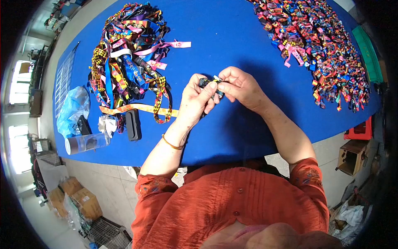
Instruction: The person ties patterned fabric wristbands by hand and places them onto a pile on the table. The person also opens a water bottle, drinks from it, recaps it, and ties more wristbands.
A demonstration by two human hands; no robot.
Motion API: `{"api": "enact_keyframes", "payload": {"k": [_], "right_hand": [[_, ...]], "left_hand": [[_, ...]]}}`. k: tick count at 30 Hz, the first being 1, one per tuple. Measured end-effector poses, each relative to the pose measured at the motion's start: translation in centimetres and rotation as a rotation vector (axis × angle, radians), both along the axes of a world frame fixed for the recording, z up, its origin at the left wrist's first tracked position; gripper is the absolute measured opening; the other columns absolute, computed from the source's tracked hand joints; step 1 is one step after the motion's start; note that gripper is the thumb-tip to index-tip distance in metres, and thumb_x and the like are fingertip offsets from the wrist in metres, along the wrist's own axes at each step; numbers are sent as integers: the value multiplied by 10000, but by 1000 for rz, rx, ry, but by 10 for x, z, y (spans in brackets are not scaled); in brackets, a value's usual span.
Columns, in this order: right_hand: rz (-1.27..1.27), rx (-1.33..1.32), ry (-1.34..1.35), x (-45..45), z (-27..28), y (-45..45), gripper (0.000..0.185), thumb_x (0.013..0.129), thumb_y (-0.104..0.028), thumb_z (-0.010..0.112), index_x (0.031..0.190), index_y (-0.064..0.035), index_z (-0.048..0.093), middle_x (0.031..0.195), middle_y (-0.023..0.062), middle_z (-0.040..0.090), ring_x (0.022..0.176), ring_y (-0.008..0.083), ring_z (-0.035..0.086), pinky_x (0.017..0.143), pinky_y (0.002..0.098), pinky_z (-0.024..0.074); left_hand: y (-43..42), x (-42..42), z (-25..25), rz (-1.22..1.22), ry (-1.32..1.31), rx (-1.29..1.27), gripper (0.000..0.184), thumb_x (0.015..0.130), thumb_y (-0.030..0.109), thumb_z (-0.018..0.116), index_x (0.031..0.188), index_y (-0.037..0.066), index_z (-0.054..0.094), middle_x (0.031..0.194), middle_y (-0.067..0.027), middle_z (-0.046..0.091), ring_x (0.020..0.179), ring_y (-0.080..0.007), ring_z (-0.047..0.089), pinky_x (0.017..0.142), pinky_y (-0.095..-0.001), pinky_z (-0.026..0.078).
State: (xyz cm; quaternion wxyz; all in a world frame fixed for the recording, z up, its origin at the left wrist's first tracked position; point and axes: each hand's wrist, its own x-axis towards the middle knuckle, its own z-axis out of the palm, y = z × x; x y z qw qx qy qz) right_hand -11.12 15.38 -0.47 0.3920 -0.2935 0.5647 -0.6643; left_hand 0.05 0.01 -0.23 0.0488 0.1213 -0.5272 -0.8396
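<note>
Above the blue table (pixel 207 145), a dark patterned ribbon (pixel 212 81), bunched into a small bundle, is held between both hands. My left hand (pixel 195 97) is closed around it, with the thumb pressed on top. At its right end, my right hand (pixel 242 88) pinches the ribbon between thumb and fingers. Part of the bundle is hidden behind the fingers. To the left lies a tangled heap of long printed ribbons (pixel 128 58), with an orange ribbon (pixel 141 108) stretching from it toward my left wrist. Many small folded ribbon bundles (pixel 315 50) cover the table's right side.
At the table's left stand a lying clear bottle (pixel 89 143), a black case (pixel 133 124), a crumpled white tissue (pixel 107 124) and a blue plastic bag (pixel 74 110). A green tray (pixel 367 54) borders the right edge. Cardboard boxes (pixel 85 199) sit on the floor at left.
</note>
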Motion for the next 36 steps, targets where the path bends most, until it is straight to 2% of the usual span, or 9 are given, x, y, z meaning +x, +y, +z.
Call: {"api": "enact_keyframes", "payload": {"k": [6,11,14,20,23,26,30,31,36], "right_hand": [[-71,-67,149,3,-3,1,86,971,-45,588,1056,-47,577,837,16,595,678,67,552,586,237,451],[-178,-182,738,1,2,4,82,910,7,607,985,-24,614,890,89,640,771,201,646,682,329,527],[-136,-169,799,-2,10,6,106,877,23,612,969,-26,633,919,130,648,853,297,663,746,375,544],[-109,-123,953,-6,6,9,152,870,34,597,991,-46,641,934,138,644,859,325,663,754,390,548],[-134,-108,904,-4,8,7,127,876,15,602,985,-37,641,923,133,644,854,315,665,751,389,548],[-182,135,605,6,18,7,102,888,-21,613,985,-28,647,954,138,661,892,319,669,781,397,543],[-162,2,722,2,7,4,119,902,-76,625,998,-13,655,1001,165,688,925,341,678,810,403,535],[-141,-23,698,1,2,5,134,940,-21,600,1058,5,657,930,87,665,657,122,641,608,274,510],[-226,-23,804,2,-1,6,44,900,-30,630,932,-3,617,819,105,633,660,192,632,602,330,494]], "left_hand": [[-5,0,3,-60,0,348,167,1048,219,526,963,77,509,763,-146,648,458,-112,504,399,-218,361],[-6,-2,1,-62,18,342,147,1012,219,594,948,103,530,760,-123,661,435,-138,513,383,-241,383],[-10,-1,2,-57,24,293,133,1002,189,610,950,95,532,751,-108,651,447,-147,540,386,-245,409],[-14,0,-4,-66,23,290,144,948,81,672,942,87,528,725,-64,613,455,-132,546,379,-233,401],[-15,0,2,-91,31,226,193,915,-6,678,888,82,509,733,-59,604,480,-111,545,382,-217,390],[-14,1,7,-83,52,135,241,892,-63,670,849,81,482,731,-61,597,500,-93,525,402,-206,379],[-10,1,7,-53,65,8,258,860,-102,646,837,78,462,802,-84,615,536,-78,496,445,-205,368],[-9,0,6,-43,75,-22,256,855,-106,639,832,77,461,835,-95,623,544,-77,498,445,-207,369],[-6,2,4,-35,70,-135,229,850,-112,629,855,72,493,962,-65,639,874,-107,574,800,-244,475]]}}
